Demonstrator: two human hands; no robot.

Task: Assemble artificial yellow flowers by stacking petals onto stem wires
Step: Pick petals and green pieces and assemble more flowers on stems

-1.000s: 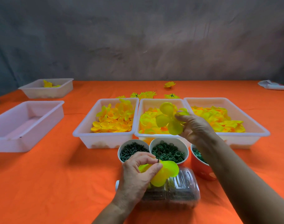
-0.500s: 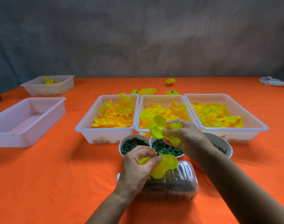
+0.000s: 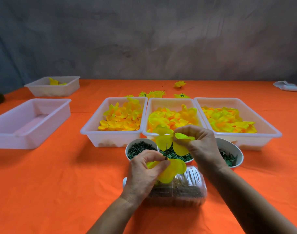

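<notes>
My left hand pinches a thin dark stem wire that stands upright, with a yellow petal layer sitting on it by my fingers. My right hand pinches a second yellow petal piece just above the wire's tip. Both hands hover over a clear plastic container near the table's front.
Three white trays of yellow petals stand behind three cups of green parts. An empty tray and a smaller tray lie left. Finished flowers lie behind on the orange cloth.
My right hand has carried the petal piece from over the middle tray down and toward me, to just above the wire. My left hand has stayed in place.
</notes>
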